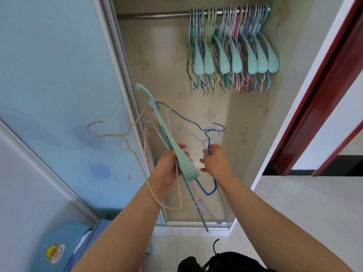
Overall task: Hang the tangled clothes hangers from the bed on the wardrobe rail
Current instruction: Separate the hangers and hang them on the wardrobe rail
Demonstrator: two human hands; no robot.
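My left hand (169, 167) grips a tangled bundle of hangers: a wide mint plastic hanger (167, 134), a cream wire hanger (121, 138) sticking out left, plus pink and pale blue wire ones. My right hand (216, 161) pinches the neck of a dark blue wire hanger (188, 120) that is still caught in the bundle. Both hands are in front of the open wardrobe, below the metal rail (153, 15). Several hangers (231, 50) of mint, pink, blue and cream hang packed at the rail's right end.
A pale blue sliding wardrobe door (59, 75) stands at the left. A dark red door frame (318, 95) is at the right. A blue item with a duck sticker (55, 252) lies low left. A dark object (222, 262) is at the bottom edge.
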